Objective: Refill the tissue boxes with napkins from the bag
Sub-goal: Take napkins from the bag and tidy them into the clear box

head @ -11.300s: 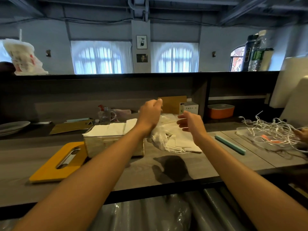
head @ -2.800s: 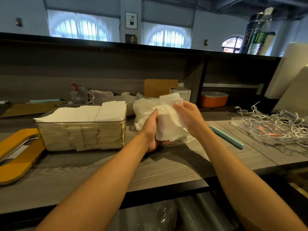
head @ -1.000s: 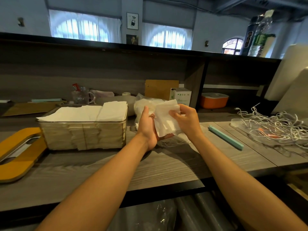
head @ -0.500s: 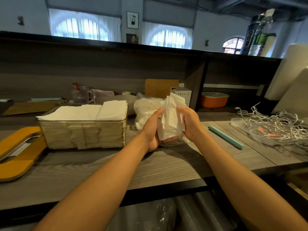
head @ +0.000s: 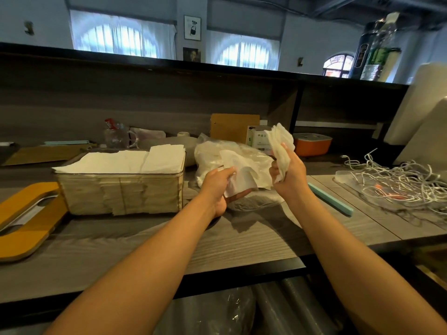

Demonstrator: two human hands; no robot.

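progress: tissue box (head: 119, 189) on worktop (head: 242, 240) looks full, napkins level with rim, lid not yet on | bag (head: 217, 155) just right of box | left hand (head: 217, 184) fingers pinch loose napkin (head: 244, 175) | right hand (head: 289, 172) fingers curled round crumpled wad (head: 281, 143), right of box | left: load these, fit orange lid (head: 21, 226) lying left of box

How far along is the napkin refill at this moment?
Done: the clear tissue box looks full, with napkins stacked to its rim. In hand: the right hand grips a bunch of napkins lifted clear of the plastic bag, while the left hand holds another napkin by the bag. Left: the held napkins are not yet in a box, and the yellow lid lies off beside it.
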